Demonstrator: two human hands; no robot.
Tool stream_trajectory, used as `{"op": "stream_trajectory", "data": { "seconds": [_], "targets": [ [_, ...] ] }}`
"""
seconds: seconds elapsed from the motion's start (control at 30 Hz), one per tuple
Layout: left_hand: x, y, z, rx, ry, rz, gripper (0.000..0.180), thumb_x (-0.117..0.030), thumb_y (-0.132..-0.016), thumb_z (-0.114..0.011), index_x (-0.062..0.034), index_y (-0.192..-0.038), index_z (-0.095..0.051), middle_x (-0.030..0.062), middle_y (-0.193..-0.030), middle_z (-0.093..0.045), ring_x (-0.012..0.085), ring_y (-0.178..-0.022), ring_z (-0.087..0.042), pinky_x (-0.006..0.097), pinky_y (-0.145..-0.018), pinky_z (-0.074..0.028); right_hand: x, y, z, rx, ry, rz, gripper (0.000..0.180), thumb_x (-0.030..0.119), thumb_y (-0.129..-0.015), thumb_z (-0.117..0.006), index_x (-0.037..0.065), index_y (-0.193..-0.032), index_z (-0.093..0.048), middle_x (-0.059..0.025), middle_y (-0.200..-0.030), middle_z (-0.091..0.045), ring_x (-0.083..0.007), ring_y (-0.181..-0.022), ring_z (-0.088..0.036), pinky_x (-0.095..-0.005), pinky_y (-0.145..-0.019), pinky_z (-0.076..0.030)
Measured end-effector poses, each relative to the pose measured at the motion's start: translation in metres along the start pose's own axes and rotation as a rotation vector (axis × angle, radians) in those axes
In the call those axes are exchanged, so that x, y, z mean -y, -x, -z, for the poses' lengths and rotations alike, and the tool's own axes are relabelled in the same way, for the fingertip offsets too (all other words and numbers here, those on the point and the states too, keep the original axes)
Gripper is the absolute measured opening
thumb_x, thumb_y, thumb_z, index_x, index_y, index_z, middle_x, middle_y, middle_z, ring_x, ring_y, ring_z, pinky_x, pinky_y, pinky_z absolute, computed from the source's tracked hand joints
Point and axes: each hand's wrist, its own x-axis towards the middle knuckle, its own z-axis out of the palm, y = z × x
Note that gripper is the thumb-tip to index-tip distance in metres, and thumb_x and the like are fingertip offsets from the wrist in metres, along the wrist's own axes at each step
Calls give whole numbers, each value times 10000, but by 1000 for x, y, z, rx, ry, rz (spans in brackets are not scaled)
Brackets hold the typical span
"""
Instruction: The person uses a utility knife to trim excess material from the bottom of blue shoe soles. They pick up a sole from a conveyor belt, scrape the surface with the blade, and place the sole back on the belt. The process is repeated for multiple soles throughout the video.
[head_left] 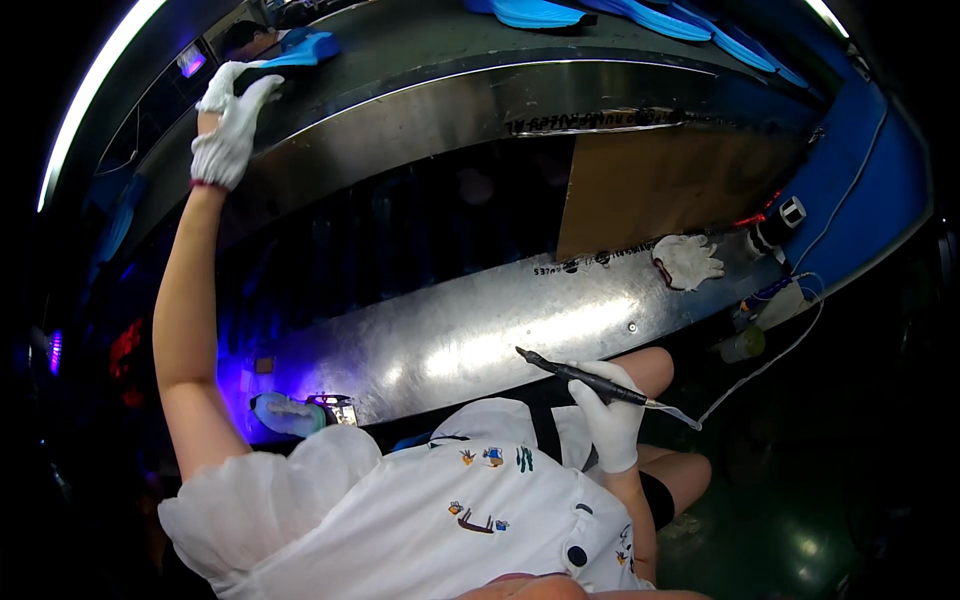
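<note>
My left hand (226, 130), in a white knit glove, reaches far out at the upper left over a dark raised surface. Its thumb stands apart from the fingers, and the fingertips meet the narrow end of a blue fin-shaped piece (305, 50); no closed grip shows. Low in front of me, my right hand (612, 415), in a white glove, is closed around a black pen-shaped tool (590, 379). The tool's flat dark tip points left, over the metal bench, and a thin pale cord leaves its rear end.
The shiny metal bench (450, 345) bears a loose white glove (686, 262) and, at its left end, a pale shoe-like piece (288, 413). Brown cardboard (660, 190) stands behind. More blue pieces (640, 18) lie on the dark raised surface. Another person (245, 40) is partly visible beyond.
</note>
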Motion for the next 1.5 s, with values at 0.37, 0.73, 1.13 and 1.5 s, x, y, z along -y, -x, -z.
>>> {"op": "stream_trajectory", "data": {
  "seconds": [0.37,0.73,1.13,1.5],
  "targets": [
    [-125,95,-34,-433,555,-102,207,70,-893,-585,9,-1090,-568,193,-1115,-614,240,-946,-667,347,-814,-576,-6,0,29,-337,-83,121,211,30,-886,-614,-50,-1080,-603,-96,-882,-661,-74,-594,-567,-184,-551,-451],
    [-241,292,-219,421,1056,-14,350,49,-677,-755,-57,-967,-590,182,-1233,-554,359,-1094,-575,390,-895,-480,-28,-7,69,-726,-11,-20,194,108,-914,-637,-22,-1057,-631,-52,-807,-660,-67,-569,-537,-185,-489,-409],
    [-249,274,-276,889,2352,1791,674,-666,-940,-317,-93,-1220,-539,151,-1025,-621,287,-645,-598,403,-505,-496,-84,-126,15,-304,865,-55,183,217,-833,-661,41,-883,-666,-164,-760,-688,-326,-726,-678,-395,-678,-529],
    [-281,252,-244,805,2118,2011,716,-648,-941,-340,-56,-1286,-545,164,-1206,-624,331,-1063,-608,495,-915,-497,-12,-84,17,-383,811,536,179,64,-773,-734,50,-939,-668,-113,-840,-660,-275,-723,-647,-345,-637,-518]
  ]
}}
